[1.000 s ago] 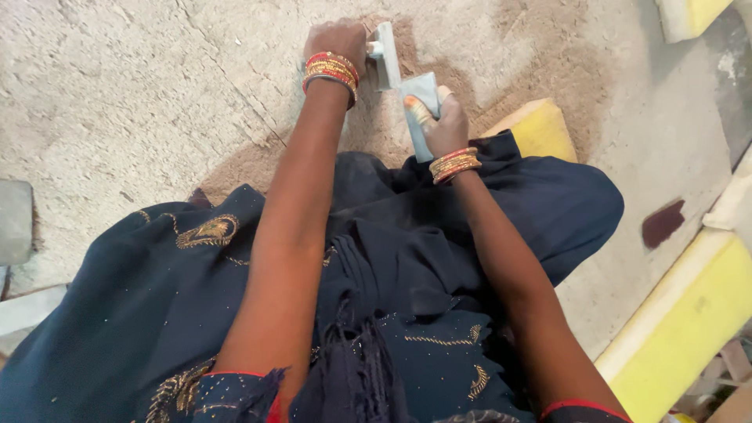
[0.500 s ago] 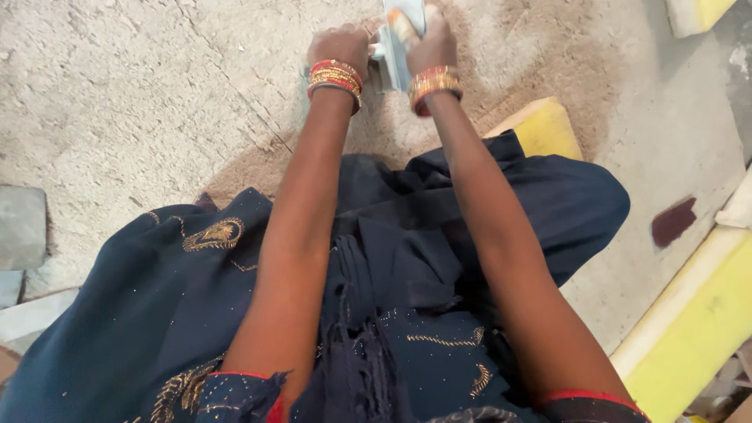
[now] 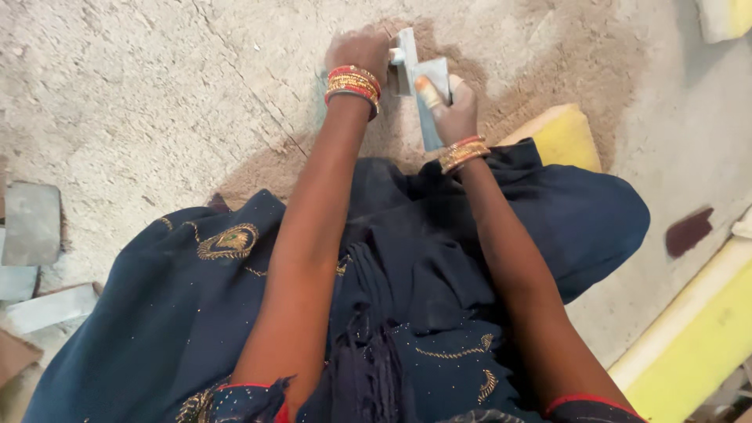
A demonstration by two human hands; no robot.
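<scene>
The grey-blue stone slab [image 3: 429,100] stands on the dusty floor [image 3: 157,94], long axis running away from the person; the right hand [image 3: 452,113] clasps its near end, the left hand [image 3: 359,53] closes on a smaller piece [image 3: 404,61] beyond.

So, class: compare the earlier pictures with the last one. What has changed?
The right hand drew back toward the body with its grey piece, after meeting the left hand further out half a second ago. Both hands kept their grip on the grey pieces. The yellow block and sandy floor look unchanged.
</scene>
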